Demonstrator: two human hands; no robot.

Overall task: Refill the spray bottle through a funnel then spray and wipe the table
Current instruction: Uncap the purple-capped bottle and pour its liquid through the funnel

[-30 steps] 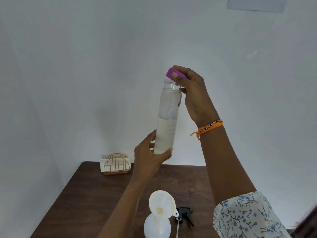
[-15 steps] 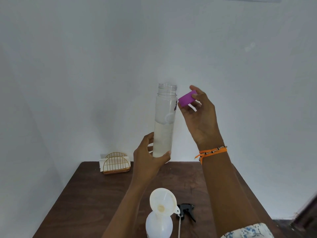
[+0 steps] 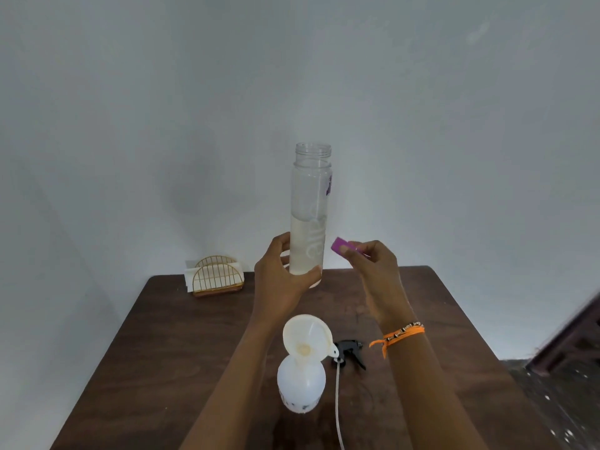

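My left hand [image 3: 281, 280] grips the bottom of a tall clear water bottle [image 3: 310, 203], held upright above the table, its mouth uncapped and about half full of clear liquid. To its right my right hand [image 3: 373, 271] pinches the purple cap [image 3: 339, 245], level with the bottle's lower part. Below, a white spray bottle [image 3: 300, 386] stands on the brown table [image 3: 162, 352] with a white funnel [image 3: 306, 336] in its neck. The black spray trigger head [image 3: 349, 350] lies just right of it, its thin tube trailing toward me.
A gold wire napkin holder [image 3: 216, 276] with white napkins sits at the table's far left corner against the white wall. A dark piece of furniture [image 3: 571, 336] shows at the right edge, beyond the table.
My right hand took the purple cap off the bottle's mouth and carried it down to the right. The water bottle has come lower in view, still upright in my left hand.
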